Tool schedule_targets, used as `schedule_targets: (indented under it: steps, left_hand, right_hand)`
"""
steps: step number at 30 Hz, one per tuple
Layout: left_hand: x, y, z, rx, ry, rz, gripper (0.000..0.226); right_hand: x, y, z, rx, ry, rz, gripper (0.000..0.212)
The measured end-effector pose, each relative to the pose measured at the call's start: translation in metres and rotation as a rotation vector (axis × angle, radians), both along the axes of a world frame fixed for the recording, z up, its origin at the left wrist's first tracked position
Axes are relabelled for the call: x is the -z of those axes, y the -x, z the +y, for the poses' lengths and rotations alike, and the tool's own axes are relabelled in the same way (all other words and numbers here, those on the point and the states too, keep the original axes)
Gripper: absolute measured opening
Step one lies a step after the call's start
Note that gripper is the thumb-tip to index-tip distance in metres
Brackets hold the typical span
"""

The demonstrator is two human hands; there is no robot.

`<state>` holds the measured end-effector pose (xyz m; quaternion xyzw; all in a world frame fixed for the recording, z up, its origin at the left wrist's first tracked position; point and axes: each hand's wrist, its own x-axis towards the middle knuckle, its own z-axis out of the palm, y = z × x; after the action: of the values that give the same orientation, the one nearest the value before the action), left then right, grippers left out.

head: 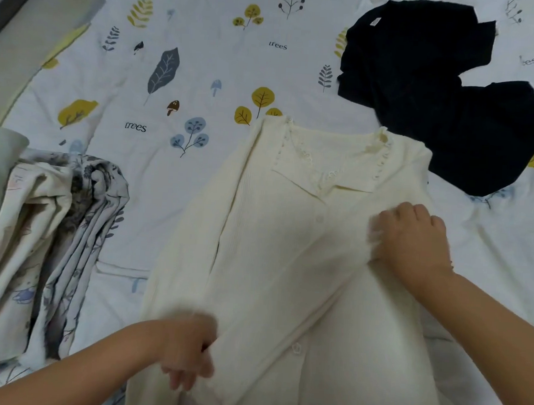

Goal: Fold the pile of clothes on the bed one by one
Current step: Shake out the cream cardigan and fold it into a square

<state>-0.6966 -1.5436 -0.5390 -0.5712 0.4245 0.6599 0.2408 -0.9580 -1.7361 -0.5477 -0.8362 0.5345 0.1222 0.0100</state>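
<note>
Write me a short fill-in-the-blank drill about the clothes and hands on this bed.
1. The cream cardigan lies spread out with its ____ collar toward the far side of the bed.
2. The garment beyond it, at the far right, is ____ in colour.
3. The right hand rests on the cardigan, and the left hand is at its ____ edge.
4. The word printed on the bedsheet is ____.

Missing words: lace-trimmed; black; left; trees
</note>
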Motion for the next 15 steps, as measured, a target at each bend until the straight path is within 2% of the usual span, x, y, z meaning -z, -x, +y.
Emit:
schedule_targets:
  steps: [2,3,6,8,10,11,13,15]
  left_hand:
    - [0.0,-0.005,0.003,0.019,0.066,-0.111,0.023]
    - [0.0,-0.008,0.002,0.015,0.117,-0.175,0.025]
    - [0.0,-0.018,-0.004,-0.068,0.419,-0.442,0.034]
    - [0.002,-0.028,-0.011,-0.207,0.714,-0.653,0.033]
    - [0.004,-0.043,-0.017,-0.369,0.94,-0.78,0.02]
    - [0.007,-0.051,-0.018,-0.393,0.96,-0.834,0.031]
    - [0.013,-0.064,-0.019,-0.444,0.826,-0.826,0.051]
    - [0.014,-0.07,-0.019,-0.503,0.637,-0.685,0.038]
  right_hand:
    - [0.007,-0.016,0.019,-0.023,0.047,-0.279,0.047]
    - [0.011,-0.025,0.031,-0.05,0.008,-0.343,0.057]
    - [0.032,-0.041,0.061,-0.148,-0.282,-0.109,0.069]
    - [0.043,-0.044,0.067,-0.138,-0.33,-0.022,0.069]
    - [0.039,-0.052,0.067,-0.082,-0.335,-0.045,0.069]
    - [0.033,-0.057,0.069,-0.058,-0.308,-0.108,0.069]
    - [0.017,-0.073,0.081,-0.062,-0.2,-0.284,0.061]
    - [0.005,-0.09,0.104,-0.17,-0.105,-0.493,0.04]
